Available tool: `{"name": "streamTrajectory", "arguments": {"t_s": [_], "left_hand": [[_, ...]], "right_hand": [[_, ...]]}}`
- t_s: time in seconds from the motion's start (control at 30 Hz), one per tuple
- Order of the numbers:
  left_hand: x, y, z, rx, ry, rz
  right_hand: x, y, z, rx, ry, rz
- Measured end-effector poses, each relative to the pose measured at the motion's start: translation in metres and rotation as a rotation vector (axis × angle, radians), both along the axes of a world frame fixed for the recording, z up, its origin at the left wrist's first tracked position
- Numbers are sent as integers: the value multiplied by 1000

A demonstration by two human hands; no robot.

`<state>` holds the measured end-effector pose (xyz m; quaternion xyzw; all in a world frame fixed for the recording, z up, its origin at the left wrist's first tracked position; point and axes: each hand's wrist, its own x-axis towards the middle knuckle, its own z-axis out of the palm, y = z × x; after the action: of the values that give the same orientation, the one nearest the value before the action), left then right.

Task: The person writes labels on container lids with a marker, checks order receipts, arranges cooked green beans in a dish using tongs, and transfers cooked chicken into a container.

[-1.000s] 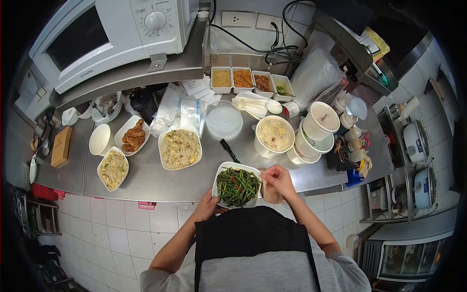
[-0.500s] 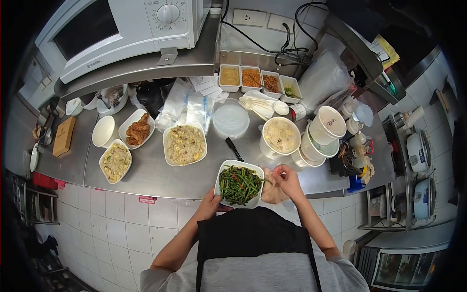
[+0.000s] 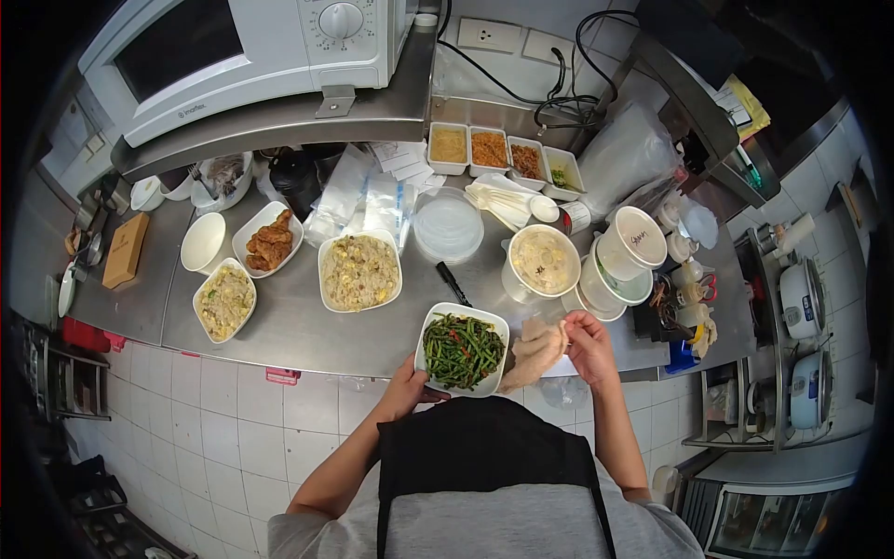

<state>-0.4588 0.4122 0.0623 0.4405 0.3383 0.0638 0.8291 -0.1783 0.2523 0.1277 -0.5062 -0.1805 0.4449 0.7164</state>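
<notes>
A square white bowl [image 3: 429,374] of cut green beans [image 3: 463,351] with red bits is at the counter's front edge. My left hand [image 3: 405,387] grips its left side, the fingers partly hidden beneath. Right of the bowl, my right hand [image 3: 587,347] pinches a corner of a crumpled beige cloth [image 3: 535,353], which hangs between that hand and the bowl. A black marker [image 3: 453,282] lies just behind the bowl. Left of it stands a white bowl of fried rice [image 3: 358,272]. Lidded round tubs [image 3: 540,264] stand behind my right hand.
On the left are a smaller rice bowl [image 3: 224,300], a dish of fried chicken [image 3: 269,243] and a white bowl [image 3: 205,244]. Clear lids [image 3: 448,228], plastic spoons [image 3: 501,202] and several topping trays [image 3: 489,151] sit at the back. A microwave [image 3: 251,56] overhangs the back left.
My right hand has moved right, away from the bowl's edge, drawing the beige cloth up and outward. My left hand still holds the bowl in nearly the same place. The view has shifted slightly.
</notes>
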Motion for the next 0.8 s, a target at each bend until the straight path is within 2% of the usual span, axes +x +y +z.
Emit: {"name": "streamTrajectory", "arguments": {"t_s": [0.1,0.2,0.3,0.33,0.4,0.5,0.53,0.6,0.8], "left_hand": [[2,-5,2,-37,1,40],[-1,-12,9,11,3,83],[2,28,21,454,301,-252],[8,39,14,721,348,-210],[27,55,25,1239,425,-128],[57,90,9,1345,107,-240],[61,96,6,1338,107,-312],[66,102,8,1323,109,-462],[58,85,-2,1336,185,-323]], "right_hand": [[4,2,-16,-222,-419,-98],[-19,28,-45,-311,-530,-17],[-36,51,-62,-373,-551,-39],[-37,57,-67,-382,-547,-57],[-35,64,-74,-338,-735,-48],[-38,73,-67,-295,-1038,-58],[-39,75,-61,-283,-1143,-67],[-42,72,-56,-271,-1158,-73],[-64,43,-63,-315,-1113,-99]]}}
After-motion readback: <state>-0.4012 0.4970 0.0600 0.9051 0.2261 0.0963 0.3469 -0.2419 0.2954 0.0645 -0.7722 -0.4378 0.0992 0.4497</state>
